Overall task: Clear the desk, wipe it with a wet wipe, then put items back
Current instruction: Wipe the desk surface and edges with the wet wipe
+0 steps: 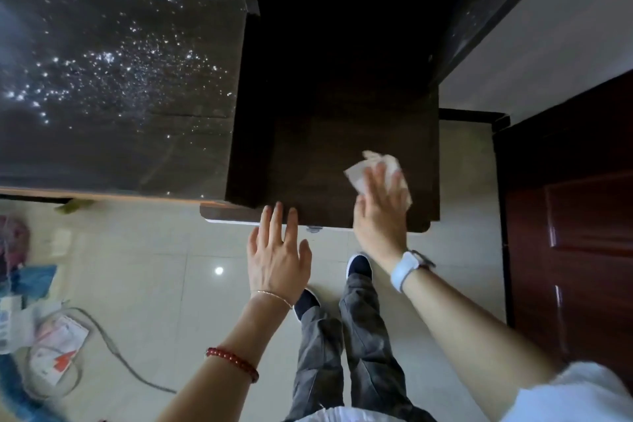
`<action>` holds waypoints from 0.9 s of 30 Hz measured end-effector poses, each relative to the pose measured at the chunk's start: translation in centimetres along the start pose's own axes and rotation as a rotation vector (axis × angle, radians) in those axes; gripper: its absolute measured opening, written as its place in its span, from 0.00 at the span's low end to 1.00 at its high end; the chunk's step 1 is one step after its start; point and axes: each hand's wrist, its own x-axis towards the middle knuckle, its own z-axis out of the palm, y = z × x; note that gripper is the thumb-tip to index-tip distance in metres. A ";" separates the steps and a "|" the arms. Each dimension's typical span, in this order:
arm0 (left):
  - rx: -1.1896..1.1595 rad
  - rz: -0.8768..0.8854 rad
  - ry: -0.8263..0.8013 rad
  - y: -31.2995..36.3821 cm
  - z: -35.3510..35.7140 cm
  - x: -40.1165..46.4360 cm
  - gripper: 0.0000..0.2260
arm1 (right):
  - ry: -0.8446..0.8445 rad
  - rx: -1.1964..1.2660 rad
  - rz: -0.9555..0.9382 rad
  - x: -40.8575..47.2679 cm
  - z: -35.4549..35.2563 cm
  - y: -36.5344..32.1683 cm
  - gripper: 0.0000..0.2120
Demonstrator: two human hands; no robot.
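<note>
Right hand (pixel 378 212): lower right of centre, your palm pressed flat on a crumpled, off-white wet wipe (pixel 380 169), fingers spread over it, not curled. The wipe lies on the dark brown wooden desk surface (pixel 342 96), near its front right corner; its far edge shows beyond your fingertips. A white band watch (pixel 407 269) sits on that wrist.

Left hand (pixel 277 250): centre of the frame, open, fingers splayed, holding nothing. The fingertips reach the front edge of the desk; whether they touch it cannot be told. A thin gold chain bracelet (pixel 274 296) and a red beaded bracelet (pixel 233 363) ring that arm.

Desk edges: front edge runs just above your left fingertips; the rounded right corner lies just right of your right wrist; the right side edge runs up the frame beside a pale wall (pixel 548 27). The brown surface ahead of the wipe is bare up to the top of the frame.

Upper left: a dark glass-topped surface (pixel 113 62), speckled with bright glints, bordering the brown panel.

Right edge: a reddish-brown panelled wooden door (pixel 582 233).

Below: pale glossy floor tiles (pixel 171 267), your dark shoes (pixel 359 265) and grey trousers (pixel 342 353). Lower left: scattered papers and packets (pixel 54 343) with a grey cable (pixel 113 346), blurred.
</note>
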 end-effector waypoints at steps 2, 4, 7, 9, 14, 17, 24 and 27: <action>0.037 0.011 -0.001 -0.3 -0.1 0.2 0.23 | -0.139 -0.045 -0.295 -2.0 1.1 -1.2 0.25; 0.054 0.025 0.014 -0.7 -0.2 0.2 0.22 | -0.202 -0.056 -0.416 -2.7 0.6 0.4 0.25; 0.064 0.016 0.026 -0.5 -0.3 0.4 0.21 | -0.120 -0.103 -0.320 -2.5 -1.4 4.5 0.23; 0.047 -0.005 0.046 0.0 -0.2 0.5 0.20 | -0.099 -0.116 -0.197 -1.5 -2.8 6.9 0.22; -0.032 -0.102 0.044 1.2 0.2 0.7 0.21 | -0.028 -0.125 -0.051 3.7 -3.6 7.1 0.23; -0.051 -0.122 0.048 1.3 0.1 0.7 0.21 | -0.022 -0.094 0.006 8.0 -4.1 6.3 0.24; -0.076 -0.074 0.057 0.3 0.1 0.1 0.21 | 0.046 -0.081 0.040 3.2 -1.7 4.2 0.28; -0.060 -0.055 0.080 -1.1 0.4 -1.0 0.21 | 0.015 -0.028 -0.106 -2.7 1.1 1.3 0.25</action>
